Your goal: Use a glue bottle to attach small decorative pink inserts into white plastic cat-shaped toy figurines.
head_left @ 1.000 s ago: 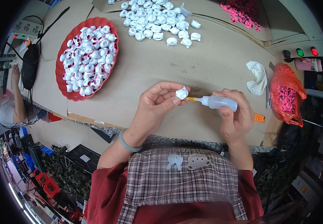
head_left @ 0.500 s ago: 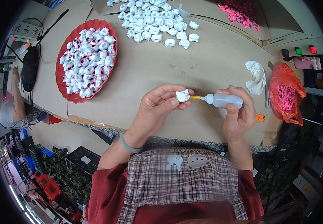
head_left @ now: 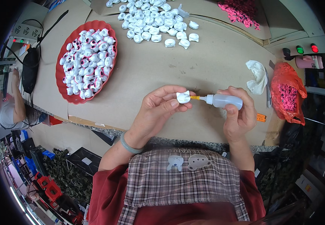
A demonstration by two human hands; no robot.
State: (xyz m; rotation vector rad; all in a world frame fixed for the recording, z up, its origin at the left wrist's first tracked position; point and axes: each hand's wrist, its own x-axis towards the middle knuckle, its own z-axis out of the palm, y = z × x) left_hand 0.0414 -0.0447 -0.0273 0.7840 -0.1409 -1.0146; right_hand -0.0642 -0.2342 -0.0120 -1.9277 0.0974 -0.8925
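Between thumb and fingers, my left hand [head_left: 161,104] pinches a small white cat-head-shaped piece [head_left: 183,97] with two pointed ears. My right hand [head_left: 242,112] is wrapped round a translucent squeeze bottle [head_left: 224,101] lying sideways. The bottle's yellow needle tip [head_left: 195,98] points left and meets the right edge of the white piece. Whether liquid is coming out is too small to tell. On the left, a red scalloped tray [head_left: 62,87] is heaped with similar white pieces, many showing pink inside. More white pieces [head_left: 147,23] lie loose at the back of the table.
A red plastic bag [head_left: 300,93] of small pink parts sits at the right, beside a crumpled white tissue [head_left: 257,77] and tweezers [head_left: 268,92]. Pink parts [head_left: 241,15] lie at the far right. An orange object [head_left: 261,117] rests by my right hand. Another person [head_left: 12,108] is at the left.
The white piece has turned slightly in my left fingers, so its face shows more. The bottle and my right hand have shifted very slightly left.
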